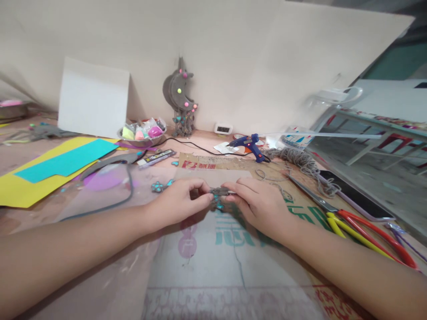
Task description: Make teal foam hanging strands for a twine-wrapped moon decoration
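Observation:
In the middle of the work surface, my left hand [183,200] and my right hand [262,204] come close together. Between them is a small grey ornament with teal pieces [218,202]. My left thumb and forefinger are closed at its left side, while my right fingers pinch its right end. Part of the ornament is hidden by my fingers. Left of my left hand lies a grey-and-teal flower-shaped piece [157,187]. A loose grey thread [238,258] runs over the covered cardboard [200,275] below my hands.
A blue glue gun [248,144] stands behind my hands. At right are grey yarn [298,160], scissors with red and yellow handles [376,240] and a phone [356,195]. Teal foam [66,160] lies left. A moon-shaped hanging decoration [176,91] is against the wall, beside a metal bowl [142,141].

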### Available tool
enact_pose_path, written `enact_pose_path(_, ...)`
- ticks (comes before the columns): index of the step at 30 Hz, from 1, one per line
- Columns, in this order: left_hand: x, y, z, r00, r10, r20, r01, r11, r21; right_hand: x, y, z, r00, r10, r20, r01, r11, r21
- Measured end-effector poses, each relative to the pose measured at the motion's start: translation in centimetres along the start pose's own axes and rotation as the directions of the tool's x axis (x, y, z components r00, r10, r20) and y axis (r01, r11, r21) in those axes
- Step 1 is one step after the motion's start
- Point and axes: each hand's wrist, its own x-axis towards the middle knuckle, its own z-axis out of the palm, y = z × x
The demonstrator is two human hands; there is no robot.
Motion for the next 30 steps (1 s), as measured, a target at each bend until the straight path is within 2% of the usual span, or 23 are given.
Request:
enact_pose_path(13,0.0,0.1,-0.1,1.000,-0.011,-0.001,0.011,1.000,-0.006,0.0,0.2,0.1,1.000,-0.006,-0.002,0.006,0.999,0.034)
enact_pose_path(17,0.0,0.1,-0.1,1.000,-0.008,-0.004,0.008,1.000,-0.013,-0.2,0.2,0.1,0.988,0.146,0.058,-0.153,0.980,0.130)
enact_pose_path(20,-0.1,0.1,0.0,0.999,-0.036,0.008,0.036,0.998,-0.055,-0.2,0.0,0.1,0.949,0.306,0.073,-0.315,0.911,0.267)
enact_pose_path(23,-0.1,0.1,-0.1,0.998,-0.057,0.035,0.060,0.995,-0.081,0.3,-0.5,0.0,0.906,0.402,0.133,-0.417,0.791,0.447)
enact_pose_path(27,0.1,-0.4,-0.2,1.000,0.001,0.030,-0.001,1.000,-0.008,1.0,-1.1,-0.1,0.861,0.411,0.301,-0.505,0.616,0.605)
enact_pose_path(30,0.3,-1.0,-0.2,0.998,0.016,0.060,-0.017,1.000,0.008,1.1,-1.1,-0.1,0.847,0.400,0.350,-0.529,0.579,0.620)
